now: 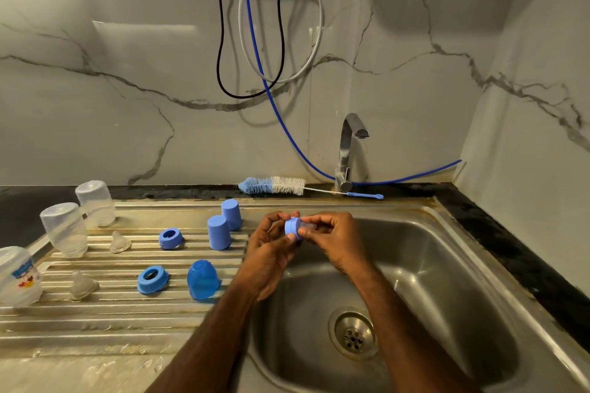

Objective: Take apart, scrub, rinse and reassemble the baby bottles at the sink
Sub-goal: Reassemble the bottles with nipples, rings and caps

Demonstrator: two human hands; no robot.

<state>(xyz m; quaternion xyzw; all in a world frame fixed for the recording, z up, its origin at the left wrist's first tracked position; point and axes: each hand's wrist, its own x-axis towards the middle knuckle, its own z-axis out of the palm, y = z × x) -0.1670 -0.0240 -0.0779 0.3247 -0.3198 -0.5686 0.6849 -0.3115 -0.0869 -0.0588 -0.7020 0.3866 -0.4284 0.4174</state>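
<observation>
Steel sink [447, 265], ribbed drainboard [111, 313] left, black counter [510, 233], marble wall [127, 73]

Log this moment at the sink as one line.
stage: reassembly | left hand holds blue collar ring | right hand pinches clear nipple at ring | tap off

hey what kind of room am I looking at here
Most likely a home kitchen sink area: a steel sink with a tap, a ribbed draining board holding baby bottle parts, and marble-look wall tiles behind.
</observation>
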